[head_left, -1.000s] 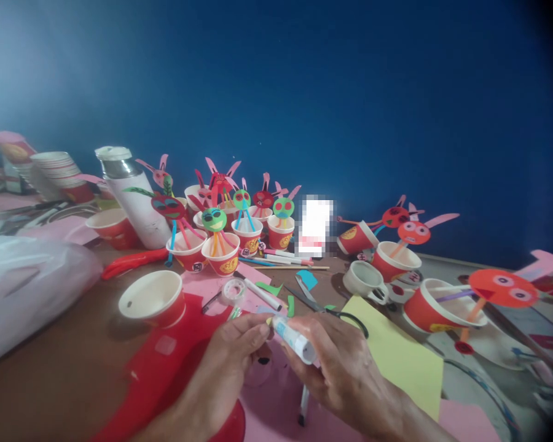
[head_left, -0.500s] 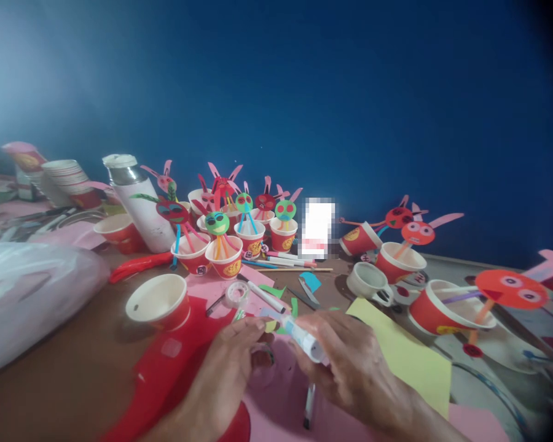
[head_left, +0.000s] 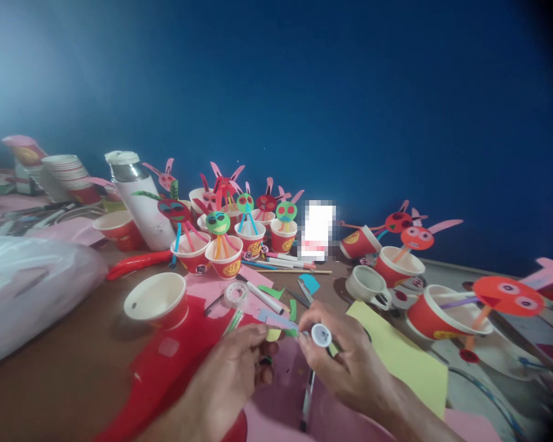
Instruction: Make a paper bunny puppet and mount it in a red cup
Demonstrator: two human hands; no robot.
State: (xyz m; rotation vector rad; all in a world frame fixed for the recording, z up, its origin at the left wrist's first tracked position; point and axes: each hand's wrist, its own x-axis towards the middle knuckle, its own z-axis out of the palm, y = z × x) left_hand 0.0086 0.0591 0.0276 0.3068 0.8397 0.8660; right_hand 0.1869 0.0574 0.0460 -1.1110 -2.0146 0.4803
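Between the fingertips of my left hand [head_left: 233, 362] is a small yellow paper piece [head_left: 273, 335]. My right hand [head_left: 345, 356] is wrapped around a white glue stick [head_left: 321, 335], its round end facing me. The two hands are close together over pink paper [head_left: 276, 405]. Just beyond them lie a pale blue strip [head_left: 273, 318], green paper scraps [head_left: 293, 310] and a white marker [head_left: 265, 298]. A pen [head_left: 308, 399] lies on the pink paper below my right hand. Red paper [head_left: 161, 362] runs under my left forearm.
Red paper cups [head_left: 225, 261] with paper-faced figures stand toward the blue wall. A white flask [head_left: 141, 205] leans at the left, behind a plastic bag [head_left: 32, 294]. At the right are a mug [head_left: 366, 285], yellow paper [head_left: 400, 350] and more cups. A tape roll [head_left: 235, 294] lies mid-table.
My right hand has turned the glue stick so its round end now faces me more directly. My left hand still pinches the yellow paper piece, nearly in the same place.
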